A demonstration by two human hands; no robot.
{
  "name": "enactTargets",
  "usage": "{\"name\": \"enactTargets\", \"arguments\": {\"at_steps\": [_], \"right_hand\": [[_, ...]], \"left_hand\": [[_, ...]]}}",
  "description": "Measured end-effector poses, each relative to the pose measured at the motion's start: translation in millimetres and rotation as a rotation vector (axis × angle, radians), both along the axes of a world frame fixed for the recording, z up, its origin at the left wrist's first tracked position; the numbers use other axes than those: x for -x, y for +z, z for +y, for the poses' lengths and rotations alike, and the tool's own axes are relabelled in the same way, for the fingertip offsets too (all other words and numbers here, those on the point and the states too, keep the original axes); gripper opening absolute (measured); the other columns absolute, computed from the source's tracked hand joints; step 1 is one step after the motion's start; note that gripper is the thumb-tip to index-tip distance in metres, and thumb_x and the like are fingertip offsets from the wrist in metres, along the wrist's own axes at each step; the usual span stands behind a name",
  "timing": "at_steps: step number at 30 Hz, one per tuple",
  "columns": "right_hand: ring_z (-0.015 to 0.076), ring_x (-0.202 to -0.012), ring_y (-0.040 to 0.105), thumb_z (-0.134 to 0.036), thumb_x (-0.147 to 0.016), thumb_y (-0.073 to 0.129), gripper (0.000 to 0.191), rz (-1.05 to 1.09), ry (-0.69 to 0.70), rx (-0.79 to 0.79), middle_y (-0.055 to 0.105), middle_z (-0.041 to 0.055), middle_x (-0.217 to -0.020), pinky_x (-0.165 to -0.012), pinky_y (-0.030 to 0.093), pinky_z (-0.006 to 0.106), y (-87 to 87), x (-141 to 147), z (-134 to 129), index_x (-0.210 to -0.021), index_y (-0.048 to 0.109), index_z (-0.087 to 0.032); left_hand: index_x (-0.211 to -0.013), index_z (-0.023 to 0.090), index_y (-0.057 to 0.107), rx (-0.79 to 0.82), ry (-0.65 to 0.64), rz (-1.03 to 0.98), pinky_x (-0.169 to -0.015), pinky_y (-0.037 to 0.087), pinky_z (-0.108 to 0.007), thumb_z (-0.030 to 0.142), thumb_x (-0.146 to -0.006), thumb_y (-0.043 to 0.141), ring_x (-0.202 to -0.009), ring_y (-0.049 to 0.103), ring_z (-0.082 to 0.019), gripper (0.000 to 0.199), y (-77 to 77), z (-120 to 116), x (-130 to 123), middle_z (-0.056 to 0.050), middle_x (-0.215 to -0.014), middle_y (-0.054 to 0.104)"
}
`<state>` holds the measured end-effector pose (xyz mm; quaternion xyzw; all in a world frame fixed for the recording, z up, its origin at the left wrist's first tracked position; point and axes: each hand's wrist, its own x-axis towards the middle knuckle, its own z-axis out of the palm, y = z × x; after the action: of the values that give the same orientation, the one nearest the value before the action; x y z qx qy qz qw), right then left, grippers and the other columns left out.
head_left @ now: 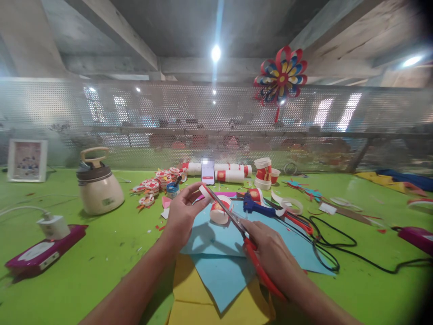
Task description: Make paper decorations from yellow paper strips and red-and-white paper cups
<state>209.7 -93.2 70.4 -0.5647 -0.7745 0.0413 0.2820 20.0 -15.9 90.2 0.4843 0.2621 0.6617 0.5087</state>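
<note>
Scissors (249, 247) are held in the right hand (269, 240), its grip wrapped round the handles, blades pointing to eleven o'clock. A white strip (204, 192) is pinched by the left hand's (184, 210) grip, at eleven o'clock from the printed cup (220, 215); that hand could be nicked if the nearby blades slipped.

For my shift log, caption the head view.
Right hand holds red-handled scissors; left hand pinches a small white piece.
</note>
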Motion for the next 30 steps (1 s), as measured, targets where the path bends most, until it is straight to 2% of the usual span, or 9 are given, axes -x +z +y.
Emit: {"name": "enactTargets", "arguments": {"at_steps": [7, 10, 13, 15, 18, 20, 22, 25, 30], "right_hand": [[0.0173, -0.057, 0.056, -0.015, -0.078, 0.044, 0.030, 0.096, -0.088, 0.020, 0.064, 0.0003, -0.064, -0.054, 0.038, 0.025, -2.9, -10.6, 14.4, -0.101, 0.064, -0.018], [0.0200, -0.063, 0.061, -0.024, -0.083, 0.046, 0.024, 0.062, -0.117, -0.017, 0.069, 0.0046, -0.073, -0.057, 0.040, 0.027, -4.9, -12.8, 18.5, -0.096, 0.064, -0.016], [0.0233, -0.077, 0.065, -0.031, -0.085, 0.048, 0.029, 0.051, -0.108, -0.015, 0.072, 0.0081, -0.088, -0.066, 0.044, 0.029, -5.9, -12.2, 19.8, -0.104, 0.064, -0.017], [0.0244, -0.082, 0.066, -0.035, -0.084, 0.051, 0.032, 0.046, -0.120, 0.009, 0.072, 0.0091, -0.092, -0.069, 0.045, 0.030, -5.5, -13.1, 21.2, -0.107, 0.064, -0.017], [0.0235, -0.081, 0.066, -0.039, -0.082, 0.055, 0.037, 0.048, -0.168, 0.034, 0.072, 0.0093, -0.092, -0.067, 0.046, 0.029, -2.0, -18.4, 26.0, -0.110, 0.064, -0.017], [0.0225, -0.075, 0.066, -0.041, -0.081, 0.055, 0.040, 0.044, -0.202, 0.045, 0.072, 0.0085, -0.088, -0.064, 0.046, 0.028, 2.1, -23.3, 30.9, -0.111, 0.064, -0.016], [0.0213, -0.071, 0.065, -0.041, -0.081, 0.055, 0.039, 0.031, -0.225, 0.060, 0.072, 0.0071, -0.083, -0.062, 0.046, 0.027, 6.0, -28.6, 36.0, -0.108, 0.066, -0.015], [0.0218, -0.073, 0.066, -0.039, -0.079, 0.057, 0.036, -0.004, -0.257, 0.086, 0.073, 0.0060, -0.084, -0.062, 0.047, 0.026, 7.8, -37.0, 41.6, -0.104, 0.068, -0.016], [0.0259, -0.098, 0.063, -0.032, -0.080, 0.056, 0.040, -0.100, -0.333, 0.085, 0.067, 0.0103, -0.113, -0.078, 0.046, 0.029, -2.9, -50.2, 41.9, -0.117, 0.061, -0.016]], "left_hand": [[-0.114, 0.020, 0.060, 0.119, -0.209, -0.121, -0.082, 0.050, -0.041, 0.017, -0.070, 0.072, -0.075, 0.064, -0.019, 0.046, 1.3, -0.2, 6.1, -0.004, -0.081, 0.067], [-0.112, 0.020, 0.061, 0.190, -0.274, -0.156, -0.081, 0.051, -0.040, 0.018, -0.072, 0.070, -0.071, 0.064, -0.018, 0.041, 0.9, 1.6, 9.4, -0.004, -0.078, 0.066], [-0.102, 0.018, 0.065, 0.233, -0.254, -0.147, -0.078, 0.051, -0.036, 0.023, -0.072, 0.068, -0.074, 0.065, -0.018, 0.030, -0.9, 5.7, 12.8, -0.006, -0.083, 0.067], [-0.101, 0.017, 0.065, 0.193, -0.153, 0.046, -0.074, 0.052, -0.035, 0.031, -0.075, 0.061, -0.076, 0.065, -0.020, 0.030, -1.9, 9.0, 15.3, -0.008, -0.084, 0.066], [-0.109, 0.017, 0.062, 0.103, 0.055, 0.463, -0.063, 0.050, -0.032, 0.041, -0.076, 0.053, -0.075, 0.064, -0.022, 0.042, -2.0, 14.9, 21.2, -0.009, -0.081, 0.066], [-0.113, 0.018, 0.061, 0.101, 0.141, 0.592, -0.060, 0.047, -0.030, 0.041, -0.071, 0.057, -0.076, 0.062, -0.023, 0.048, -1.7, 20.4, 27.3, -0.007, -0.081, 0.066], [-0.114, 0.019, 0.061, 0.099, 0.225, 0.738, -0.068, 0.045, -0.031, 0.040, -0.064, 0.065, -0.085, 0.061, -0.025, 0.054, -2.5, 27.2, 34.2, -0.008, -0.089, 0.066], [-0.114, 0.017, 0.061, 0.098, 0.247, 0.992, -0.076, 0.044, -0.034, 0.037, -0.058, 0.069, -0.091, 0.060, -0.029, 0.060, -7.0, 37.6, 42.2, -0.010, -0.095, 0.067], [-0.122, 0.017, 0.055, 0.054, 0.191, 1.324, -0.075, 0.045, -0.033, 0.041, -0.061, 0.064, -0.092, 0.062, -0.029, 0.066, -19.6, 48.5, 44.3, -0.011, -0.099, 0.068]]}}
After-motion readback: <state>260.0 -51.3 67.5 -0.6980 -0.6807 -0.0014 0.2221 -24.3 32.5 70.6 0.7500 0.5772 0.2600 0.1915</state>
